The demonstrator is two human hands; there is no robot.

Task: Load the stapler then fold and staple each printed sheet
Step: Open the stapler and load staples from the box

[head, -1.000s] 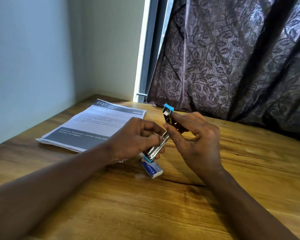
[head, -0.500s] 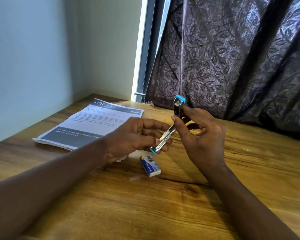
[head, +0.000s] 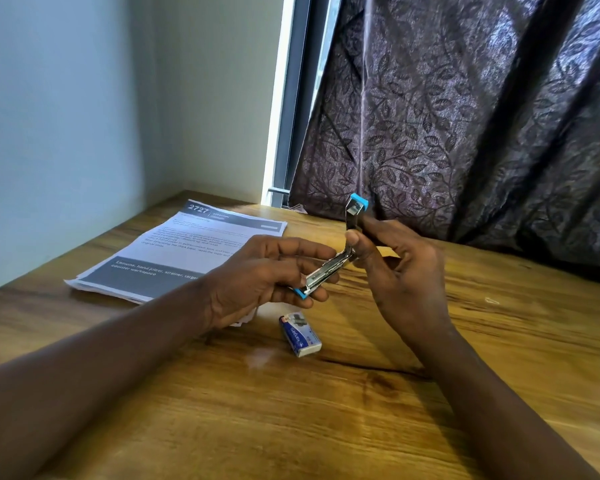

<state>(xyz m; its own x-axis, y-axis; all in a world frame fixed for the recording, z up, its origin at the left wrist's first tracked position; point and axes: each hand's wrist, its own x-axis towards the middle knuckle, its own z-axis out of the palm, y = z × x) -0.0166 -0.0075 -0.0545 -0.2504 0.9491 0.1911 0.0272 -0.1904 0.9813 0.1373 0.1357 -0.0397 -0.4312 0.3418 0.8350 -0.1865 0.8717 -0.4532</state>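
Wooden tabletop point(head: 326, 427), brown and grained, lies bare across its nearest stretch between the two forearms, and bare again on the right side out to the frame edge. Further in, a small blue-and-white cardboard staple box point(head: 300, 335) lies flat on the wood, just below both hands and touching neither. Above it, held clear of the table, is a small silver metal stapler with blue plastic ends point(head: 329, 270), hinged wide open: its lower arm slants down to the left and its upper arm stands nearly upright. The left hand point(head: 257, 278) has fingers and thumb closed around the lower arm, near its blue tip. The right hand point(head: 399, 271) pinches the upright arm between thumb and forefinger, just below its blue top. Behind the left hand, a stack of white printed sheets with dark grey bands point(head: 177, 254) rests flat, its near-left corner close to the table's left edge. Beyond hang a dark leaf-patterned curtain point(head: 465, 116) and a pale wall point(head: 66, 116).
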